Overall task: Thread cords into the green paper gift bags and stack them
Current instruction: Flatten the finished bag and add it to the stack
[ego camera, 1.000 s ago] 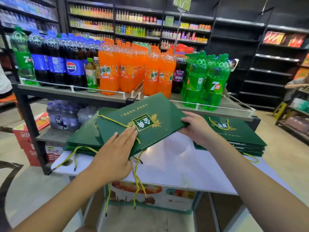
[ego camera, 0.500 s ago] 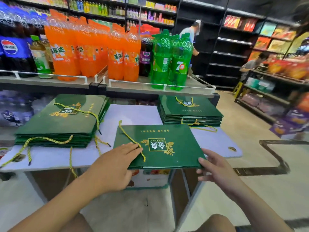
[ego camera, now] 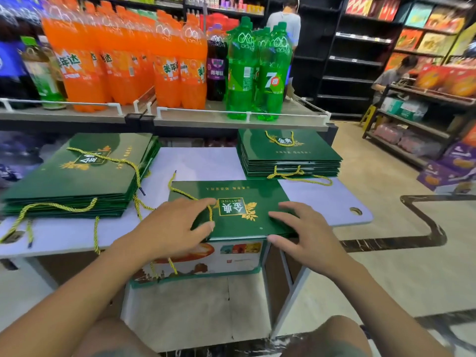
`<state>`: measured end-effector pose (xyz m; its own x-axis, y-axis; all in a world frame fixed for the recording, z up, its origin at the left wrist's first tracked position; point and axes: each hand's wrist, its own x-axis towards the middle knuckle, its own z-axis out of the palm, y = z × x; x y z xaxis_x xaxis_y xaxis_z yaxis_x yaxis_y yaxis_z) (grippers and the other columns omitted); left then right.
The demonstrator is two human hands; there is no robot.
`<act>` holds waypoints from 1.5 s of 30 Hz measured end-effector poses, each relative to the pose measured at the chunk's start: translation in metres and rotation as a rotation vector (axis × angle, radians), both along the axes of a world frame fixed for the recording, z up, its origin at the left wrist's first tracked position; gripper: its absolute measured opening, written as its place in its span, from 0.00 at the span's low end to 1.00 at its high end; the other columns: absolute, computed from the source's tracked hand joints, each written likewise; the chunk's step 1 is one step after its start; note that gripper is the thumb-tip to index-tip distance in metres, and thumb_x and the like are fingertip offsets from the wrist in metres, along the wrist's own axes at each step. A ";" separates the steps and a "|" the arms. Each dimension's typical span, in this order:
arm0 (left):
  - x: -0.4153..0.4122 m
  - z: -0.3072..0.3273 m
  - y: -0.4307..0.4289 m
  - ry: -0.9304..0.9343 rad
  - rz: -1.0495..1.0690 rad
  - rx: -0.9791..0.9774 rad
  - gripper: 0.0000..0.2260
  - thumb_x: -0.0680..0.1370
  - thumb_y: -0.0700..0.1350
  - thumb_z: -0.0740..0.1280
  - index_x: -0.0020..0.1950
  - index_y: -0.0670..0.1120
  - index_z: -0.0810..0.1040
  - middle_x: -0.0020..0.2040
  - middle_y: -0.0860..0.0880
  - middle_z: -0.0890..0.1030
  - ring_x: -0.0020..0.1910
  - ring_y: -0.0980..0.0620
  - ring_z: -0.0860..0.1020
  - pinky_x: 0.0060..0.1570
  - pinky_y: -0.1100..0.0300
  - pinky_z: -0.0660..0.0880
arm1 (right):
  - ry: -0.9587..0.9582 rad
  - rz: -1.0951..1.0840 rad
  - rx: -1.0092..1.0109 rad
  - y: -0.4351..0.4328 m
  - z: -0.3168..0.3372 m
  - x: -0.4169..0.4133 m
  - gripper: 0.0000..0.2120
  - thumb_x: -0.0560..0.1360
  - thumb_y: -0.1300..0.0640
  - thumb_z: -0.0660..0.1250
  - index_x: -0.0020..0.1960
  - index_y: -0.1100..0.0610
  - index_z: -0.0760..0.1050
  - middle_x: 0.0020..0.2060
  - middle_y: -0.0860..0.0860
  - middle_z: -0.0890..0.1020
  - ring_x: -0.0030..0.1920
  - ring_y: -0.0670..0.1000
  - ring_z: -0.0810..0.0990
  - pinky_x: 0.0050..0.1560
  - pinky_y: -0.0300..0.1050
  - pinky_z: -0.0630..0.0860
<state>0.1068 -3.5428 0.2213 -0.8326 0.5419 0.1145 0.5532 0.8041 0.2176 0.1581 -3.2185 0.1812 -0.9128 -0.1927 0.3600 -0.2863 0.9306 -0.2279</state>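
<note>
A flat green paper gift bag (ego camera: pixel 231 191) with a gold logo lies at the front edge of the white table (ego camera: pixel 201 163). A yellow-green cord (ego camera: pixel 181 192) runs across its left part. My left hand (ego camera: pixel 170 228) rests on the bag's left side, fingers on the cord. My right hand (ego camera: pixel 301 233) grips the bag's near right corner, fingers on top and thumb at the front edge. A tall stack of corded green bags (ego camera: pixel 77 176) sits at the left. A second stack (ego camera: pixel 288 155) stands at the back right.
A shelf with orange soda bottles (ego camera: pixel 123 63) and green 7-Up bottles (ego camera: pixel 257 70) rises right behind the table. A printed carton (ego camera: pixel 219 258) stands under the table. One person (ego camera: pixel 286 19) stands by the dark shelves behind, and another (ego camera: pixel 394 76) sits at the right.
The bag came down from in front of the bottles onto the table's front edge. Both hands now press on it, and the right hand has moved up onto its near right corner.
</note>
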 end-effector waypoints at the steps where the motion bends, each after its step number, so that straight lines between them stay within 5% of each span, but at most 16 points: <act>1: -0.004 0.002 0.007 -0.019 0.025 0.013 0.27 0.83 0.59 0.59 0.82 0.60 0.56 0.58 0.53 0.76 0.58 0.52 0.73 0.57 0.53 0.72 | -0.035 0.034 0.012 -0.003 -0.002 -0.004 0.30 0.76 0.28 0.60 0.71 0.43 0.77 0.68 0.45 0.76 0.69 0.48 0.72 0.69 0.52 0.71; 6: -0.003 0.003 0.048 -0.350 -0.052 0.259 0.27 0.84 0.44 0.60 0.79 0.64 0.57 0.72 0.62 0.74 0.52 0.69 0.78 0.55 0.60 0.72 | -0.028 0.047 -0.027 -0.008 0.001 -0.009 0.25 0.81 0.33 0.55 0.68 0.43 0.80 0.66 0.42 0.79 0.67 0.45 0.74 0.65 0.55 0.73; 8: 0.001 0.003 0.063 -0.460 -0.140 0.343 0.29 0.82 0.38 0.58 0.76 0.65 0.62 0.67 0.65 0.79 0.67 0.64 0.74 0.64 0.57 0.72 | -0.053 0.042 -0.023 -0.007 0.007 -0.013 0.23 0.82 0.36 0.52 0.65 0.42 0.80 0.63 0.40 0.79 0.65 0.44 0.75 0.62 0.55 0.73; 10: 0.001 0.003 0.072 -0.476 -0.230 0.359 0.29 0.79 0.37 0.58 0.73 0.66 0.67 0.61 0.68 0.81 0.67 0.53 0.77 0.65 0.50 0.74 | -0.094 0.035 0.044 -0.007 0.016 -0.021 0.22 0.80 0.36 0.53 0.64 0.41 0.79 0.61 0.39 0.80 0.63 0.45 0.77 0.60 0.54 0.74; 12: -0.005 0.002 0.073 -0.407 -0.274 0.337 0.26 0.78 0.38 0.59 0.68 0.65 0.73 0.58 0.70 0.81 0.54 0.40 0.81 0.54 0.50 0.78 | -0.133 0.027 0.113 -0.007 0.026 -0.031 0.18 0.79 0.40 0.57 0.66 0.42 0.76 0.59 0.40 0.81 0.60 0.47 0.78 0.60 0.54 0.75; 14: -0.011 0.003 0.070 -0.299 -0.279 0.295 0.20 0.79 0.41 0.62 0.65 0.63 0.77 0.58 0.68 0.81 0.51 0.47 0.81 0.49 0.56 0.76 | -0.160 0.036 0.109 -0.006 0.034 -0.043 0.18 0.80 0.50 0.62 0.70 0.44 0.72 0.57 0.42 0.81 0.58 0.48 0.79 0.58 0.54 0.77; 17: -0.023 0.000 0.061 -0.090 -0.278 0.186 0.15 0.81 0.54 0.65 0.68 0.61 0.76 0.66 0.63 0.77 0.67 0.61 0.72 0.73 0.54 0.66 | -0.175 0.017 0.096 -0.004 0.042 -0.062 0.24 0.80 0.57 0.65 0.74 0.45 0.66 0.62 0.45 0.75 0.53 0.50 0.80 0.52 0.55 0.79; 20: -0.030 -0.009 0.053 -0.146 -0.254 0.071 0.29 0.77 0.67 0.67 0.76 0.63 0.67 0.78 0.64 0.65 0.78 0.63 0.59 0.81 0.52 0.50 | -0.224 -0.012 0.220 0.009 0.043 -0.092 0.25 0.80 0.61 0.61 0.76 0.48 0.69 0.70 0.47 0.70 0.59 0.54 0.79 0.54 0.57 0.79; 23: -0.028 -0.012 0.053 -0.149 -0.258 0.080 0.32 0.76 0.67 0.68 0.78 0.64 0.63 0.79 0.64 0.61 0.78 0.67 0.55 0.81 0.54 0.47 | -0.256 -0.045 0.331 0.022 0.050 -0.112 0.17 0.82 0.61 0.61 0.67 0.50 0.79 0.65 0.49 0.78 0.62 0.54 0.78 0.59 0.54 0.78; 27: -0.029 -0.011 0.050 -0.205 -0.217 0.242 0.24 0.79 0.62 0.68 0.74 0.67 0.67 0.73 0.67 0.70 0.71 0.67 0.65 0.77 0.59 0.57 | -0.216 -0.051 0.399 0.029 0.064 -0.113 0.06 0.81 0.55 0.66 0.53 0.50 0.82 0.48 0.45 0.84 0.51 0.50 0.82 0.50 0.49 0.79; 29: -0.032 -0.015 0.049 -0.205 -0.215 0.234 0.22 0.80 0.59 0.67 0.74 0.67 0.67 0.71 0.68 0.72 0.70 0.63 0.68 0.76 0.56 0.61 | -0.217 -0.055 0.264 0.031 0.071 -0.107 0.04 0.81 0.53 0.67 0.49 0.50 0.79 0.45 0.43 0.83 0.46 0.45 0.81 0.44 0.43 0.76; 32: -0.036 -0.017 0.048 -0.240 -0.215 0.286 0.26 0.82 0.47 0.64 0.75 0.69 0.61 0.70 0.69 0.72 0.68 0.57 0.73 0.71 0.51 0.68 | -0.288 -0.002 -0.299 0.020 0.085 -0.088 0.01 0.80 0.60 0.68 0.51 0.55 0.78 0.42 0.48 0.85 0.39 0.45 0.81 0.40 0.40 0.77; 36: -0.042 -0.015 0.047 -0.228 -0.247 0.373 0.29 0.78 0.31 0.58 0.62 0.65 0.77 0.73 0.63 0.71 0.71 0.62 0.70 0.68 0.57 0.69 | -0.457 0.126 -0.779 -0.008 0.082 -0.054 0.07 0.80 0.68 0.69 0.58 0.63 0.79 0.44 0.60 0.87 0.41 0.49 0.85 0.43 0.43 0.84; 39: -0.039 -0.016 0.050 -0.215 -0.250 0.232 0.14 0.81 0.52 0.65 0.65 0.66 0.78 0.77 0.64 0.65 0.73 0.65 0.64 0.75 0.59 0.60 | -0.514 0.132 -0.851 -0.023 0.065 -0.037 0.03 0.78 0.67 0.71 0.52 0.64 0.80 0.44 0.61 0.87 0.41 0.50 0.86 0.41 0.41 0.84; 42: -0.038 -0.023 0.051 -0.109 -0.306 0.061 0.34 0.72 0.74 0.62 0.77 0.66 0.66 0.80 0.64 0.60 0.78 0.64 0.55 0.79 0.55 0.49 | -0.471 0.125 -0.760 -0.027 0.051 -0.031 0.02 0.77 0.65 0.74 0.48 0.60 0.81 0.40 0.55 0.87 0.39 0.48 0.85 0.35 0.40 0.80; 45: -0.041 -0.024 0.051 -0.092 -0.304 0.104 0.32 0.73 0.73 0.62 0.76 0.66 0.67 0.79 0.63 0.62 0.79 0.61 0.57 0.80 0.50 0.52 | -0.446 0.091 -0.680 -0.028 0.046 -0.028 0.02 0.76 0.61 0.76 0.46 0.56 0.84 0.34 0.46 0.85 0.36 0.43 0.82 0.31 0.38 0.76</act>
